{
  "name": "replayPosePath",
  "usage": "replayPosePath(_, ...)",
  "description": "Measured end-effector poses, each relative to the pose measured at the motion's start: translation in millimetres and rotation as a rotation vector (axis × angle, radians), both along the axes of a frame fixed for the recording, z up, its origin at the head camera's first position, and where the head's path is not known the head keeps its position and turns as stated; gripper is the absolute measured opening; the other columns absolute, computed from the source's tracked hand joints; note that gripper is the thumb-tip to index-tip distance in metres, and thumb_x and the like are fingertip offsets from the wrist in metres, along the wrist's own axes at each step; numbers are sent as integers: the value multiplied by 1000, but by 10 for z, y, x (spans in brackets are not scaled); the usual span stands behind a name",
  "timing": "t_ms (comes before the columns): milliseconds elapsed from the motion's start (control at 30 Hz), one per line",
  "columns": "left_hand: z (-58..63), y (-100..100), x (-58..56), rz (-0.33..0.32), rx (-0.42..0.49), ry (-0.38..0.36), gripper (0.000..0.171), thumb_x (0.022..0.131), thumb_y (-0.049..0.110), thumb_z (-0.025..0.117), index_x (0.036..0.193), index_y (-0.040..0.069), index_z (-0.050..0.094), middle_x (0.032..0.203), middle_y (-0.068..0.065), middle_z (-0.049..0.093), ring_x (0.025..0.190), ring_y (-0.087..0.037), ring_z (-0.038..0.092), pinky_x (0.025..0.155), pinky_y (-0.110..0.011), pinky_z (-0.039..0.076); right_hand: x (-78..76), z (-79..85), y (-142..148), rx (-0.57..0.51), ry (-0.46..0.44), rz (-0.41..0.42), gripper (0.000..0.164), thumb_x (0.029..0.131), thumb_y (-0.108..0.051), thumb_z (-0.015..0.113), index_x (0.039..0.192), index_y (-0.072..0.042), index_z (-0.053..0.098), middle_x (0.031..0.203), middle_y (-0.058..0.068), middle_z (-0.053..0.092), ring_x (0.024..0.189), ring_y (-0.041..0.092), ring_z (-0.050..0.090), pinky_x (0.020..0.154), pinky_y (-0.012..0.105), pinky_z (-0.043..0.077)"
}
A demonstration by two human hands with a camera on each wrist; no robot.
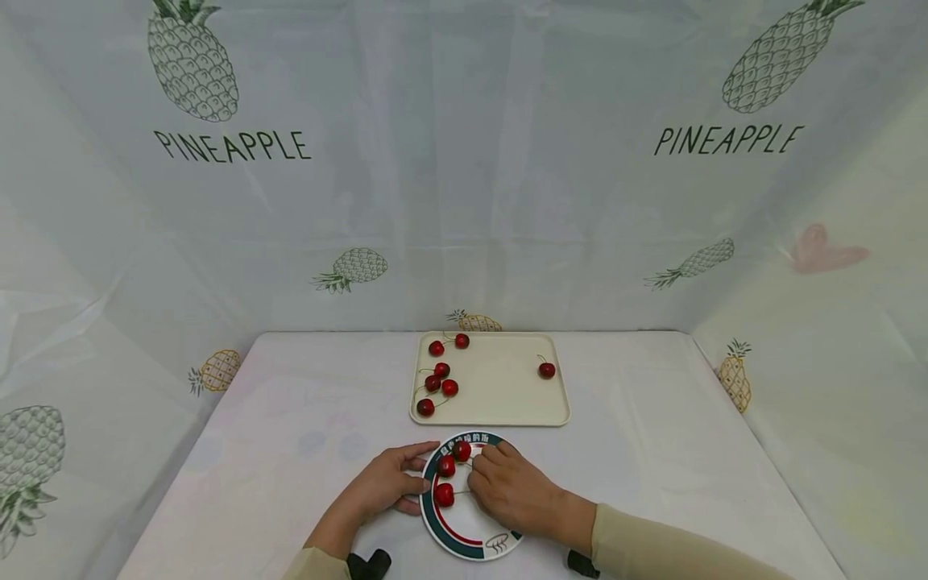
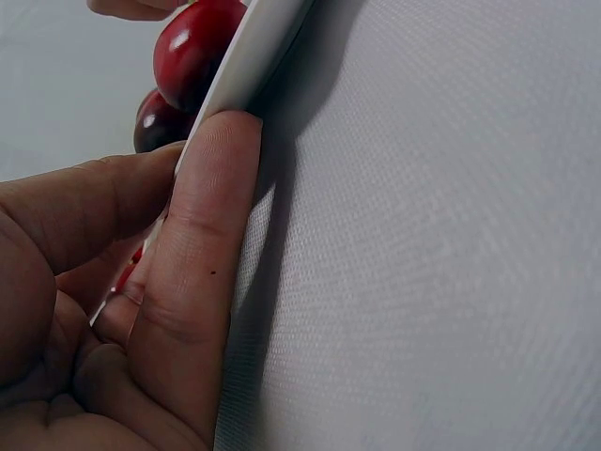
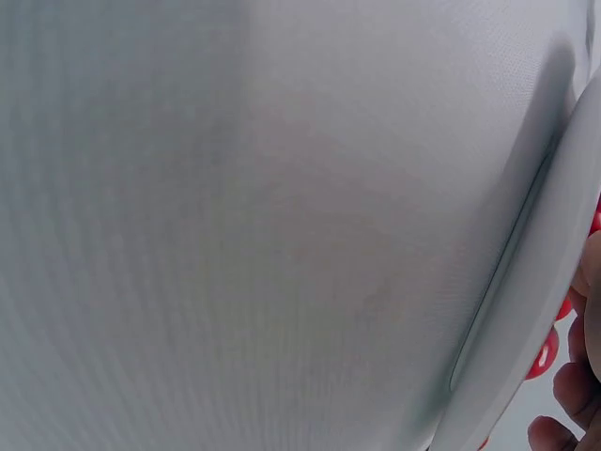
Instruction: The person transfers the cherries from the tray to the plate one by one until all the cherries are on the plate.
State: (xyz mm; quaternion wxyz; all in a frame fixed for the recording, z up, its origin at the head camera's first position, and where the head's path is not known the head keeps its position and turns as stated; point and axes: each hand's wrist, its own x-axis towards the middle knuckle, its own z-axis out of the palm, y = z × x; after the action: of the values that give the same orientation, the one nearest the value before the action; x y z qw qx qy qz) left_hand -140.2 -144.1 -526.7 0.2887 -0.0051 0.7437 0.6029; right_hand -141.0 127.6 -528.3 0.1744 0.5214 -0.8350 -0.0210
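A round white plate with a dark green band and red arc lies at the table's front. On its left half sit three red cherries: an upper cherry, a middle cherry and a lower cherry. My left hand pinches the plate's left rim, thumb above; in the left wrist view a finger lies against the rim's underside. Over the plate's right half, my right hand has curled fingers that appear to pinch a cherry stem near the upper cherries. The fingertips partly hide that stem.
Behind the plate stands a cream rectangular tray. Several cherries with stems lie along its left side, and a single cherry lies at its right. Black devices show by both wrists. A pineapple-print sheet hangs behind the table.
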Motion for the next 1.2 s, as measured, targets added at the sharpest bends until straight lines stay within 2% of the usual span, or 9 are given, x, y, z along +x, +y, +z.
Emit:
replayPosePath(433,29,10,20,6,-6,4,68,91,0,76,155,14,54,119,-12,68,83,-20,76,68,-39,68,1,-12,-10,44,-3,-17,9,103,-27,68,102,-20,63,97,-6,59,93,15,48,81,27,39)
replayPosePath(733,15,4,17,5,4,6,68,92,1,76,155,14,54,119,-12,68,85,-21,76,69,-40,68,-15,-9,13,20,-37,-32,14,102,-33,70,105,-20,65,98,-6,60,92,14,48,81,26,43)
replayPosePath(1000,13,3,21,7,5,7,67,92,0,76,154,14,55,119,-12,68,84,-21,76,68,-40,68,-88,108,55,0,-54,-99,23,100,-40,70,110,-19,67,102,-5,62,96,15,50,85,28,48)
replayPosePath(1200,25,10,24,13,-2,3,68,92,0,76,154,14,55,119,-13,67,83,-21,75,68,-39,68,-241,267,118,-44,2,-165,23,98,-38,72,107,-18,68,100,-3,61,95,17,52,83,31,48)
